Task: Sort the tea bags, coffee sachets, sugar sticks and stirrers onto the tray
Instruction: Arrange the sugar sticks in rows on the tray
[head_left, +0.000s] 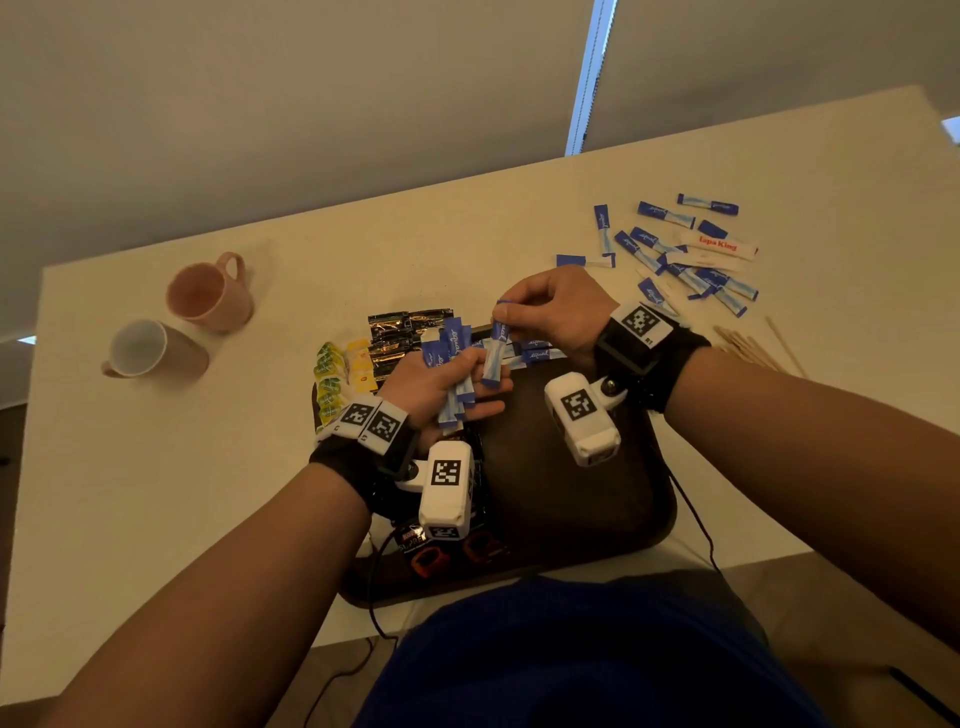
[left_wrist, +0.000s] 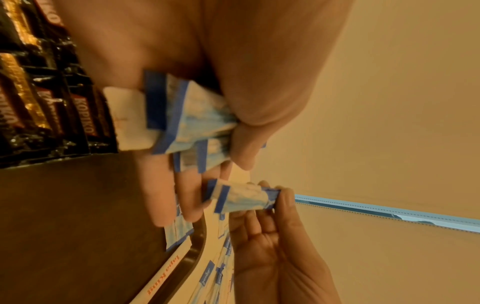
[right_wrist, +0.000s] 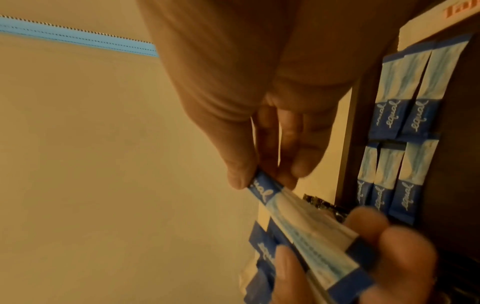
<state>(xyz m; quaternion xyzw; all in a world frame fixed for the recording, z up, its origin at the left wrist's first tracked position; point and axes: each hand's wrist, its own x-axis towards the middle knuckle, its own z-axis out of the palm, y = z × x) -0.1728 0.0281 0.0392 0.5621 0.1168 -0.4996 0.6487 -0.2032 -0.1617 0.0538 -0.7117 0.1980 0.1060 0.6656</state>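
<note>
My left hand (head_left: 449, 376) hovers over the dark brown tray (head_left: 582, 499) and grips a bundle of blue sugar sticks (head_left: 457, 364), seen close up in the left wrist view as the bundle (left_wrist: 192, 115). My right hand (head_left: 511, 312) pinches the top end of a sugar stick (head_left: 496, 353) and holds it against the bundle; in the right wrist view the stick (right_wrist: 298, 216) runs down to the left fingers (right_wrist: 394, 246). More sugar sticks (right_wrist: 405, 107) lie in rows on the tray. Black coffee sachets (head_left: 405, 332) and yellow-green tea bags (head_left: 337, 374) lie at its far left.
Several loose sugar sticks (head_left: 680, 254) and a white sachet with red print (head_left: 719, 244) lie scattered on the table at the right. Wooden stirrers (head_left: 753, 348) lie beside my right wrist. Two mugs (head_left: 208, 293) (head_left: 150, 353) stand at the left.
</note>
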